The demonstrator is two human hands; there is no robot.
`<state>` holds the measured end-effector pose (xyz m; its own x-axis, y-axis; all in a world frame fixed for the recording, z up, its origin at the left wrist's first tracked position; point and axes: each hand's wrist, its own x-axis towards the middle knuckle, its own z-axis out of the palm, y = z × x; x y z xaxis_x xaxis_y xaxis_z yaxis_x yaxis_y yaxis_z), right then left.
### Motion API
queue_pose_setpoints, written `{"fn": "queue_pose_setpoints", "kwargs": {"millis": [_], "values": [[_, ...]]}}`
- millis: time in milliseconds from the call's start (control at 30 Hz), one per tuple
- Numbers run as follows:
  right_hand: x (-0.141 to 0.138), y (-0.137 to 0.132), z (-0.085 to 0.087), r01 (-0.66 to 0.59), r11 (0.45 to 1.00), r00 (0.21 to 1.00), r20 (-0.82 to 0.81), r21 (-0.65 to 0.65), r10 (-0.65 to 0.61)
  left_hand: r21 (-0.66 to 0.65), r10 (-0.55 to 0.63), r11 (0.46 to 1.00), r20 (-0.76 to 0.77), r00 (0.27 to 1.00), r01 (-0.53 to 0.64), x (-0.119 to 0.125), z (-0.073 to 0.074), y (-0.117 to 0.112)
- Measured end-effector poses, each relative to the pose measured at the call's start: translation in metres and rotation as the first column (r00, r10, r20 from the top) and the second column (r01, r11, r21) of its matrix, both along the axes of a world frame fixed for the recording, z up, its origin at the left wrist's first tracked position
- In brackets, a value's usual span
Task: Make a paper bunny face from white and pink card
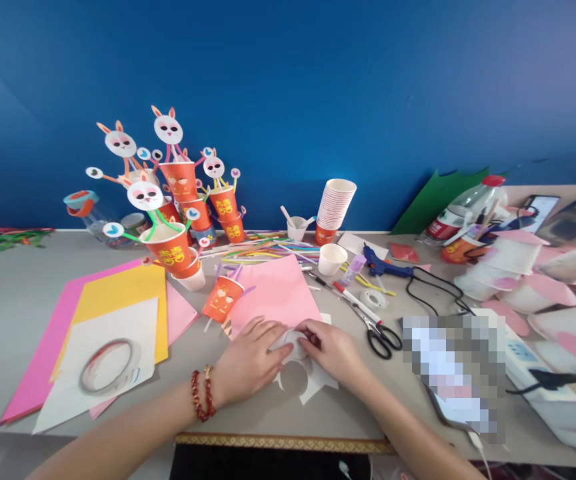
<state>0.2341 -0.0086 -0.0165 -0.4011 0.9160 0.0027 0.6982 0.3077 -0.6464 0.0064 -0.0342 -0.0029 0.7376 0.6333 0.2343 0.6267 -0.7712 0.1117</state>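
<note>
Grey work table (8, 313), seen from above its near edge, against a blue wall. At the left lie 3 overlapping paper sheets, magenta, yellow (118, 293) and white, with a clear ring of adhesive tape (111, 365) resting on the white one. At the centre lies a pale pink paper sheet (273, 293). Behind it stands a cluster of red paper cups with white rabbit faces on straws (173, 247). To its right stands 1 leaning stack of white paper cups (335, 200). Black-handled scissors (381, 333) lie just right of the hands.

The left hand (251, 360), with a red bead bracelet (202, 395) at the wrist, lies nearly flat, its fingers stretched out and their tips on a small white round paper cut-out (293, 341). The right hand (335, 350) is curled, its fingertips closed on the cut-out's right edge. The cut-out sits between the 2 hands at the pink sheet's near corner, over a white paper offcut with a round hole (318, 387).
</note>
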Motion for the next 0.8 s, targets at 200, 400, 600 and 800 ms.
{"fn": "queue_pose_setpoints", "kwargs": {"millis": [200, 400, 600, 800], "values": [[-0.004, -0.005, -0.001, -0.055, 0.987, 0.996, 0.080, 0.153, 0.043, -0.006, 0.020, 1.000, -0.022, 1.000, -0.020, -0.001, -0.013, -0.004], [-0.003, -0.002, -0.004, -0.085, 0.977, 0.995, 0.073, 0.195, 0.072, -0.018, 0.026, 0.999, -0.021, 0.999, -0.027, -0.003, -0.011, -0.007], [-0.001, -0.001, -0.007, -0.128, 0.966, 0.989, 0.094, 0.225, 0.110, 0.007, -0.023, 1.000, 0.017, 1.000, 0.023, -0.003, -0.011, -0.007], [-0.002, -0.002, -0.007, -0.127, 0.967, 0.990, 0.093, 0.222, 0.109, -0.017, -0.027, 0.999, 0.054, 0.998, 0.028, -0.001, -0.014, -0.006]]}}
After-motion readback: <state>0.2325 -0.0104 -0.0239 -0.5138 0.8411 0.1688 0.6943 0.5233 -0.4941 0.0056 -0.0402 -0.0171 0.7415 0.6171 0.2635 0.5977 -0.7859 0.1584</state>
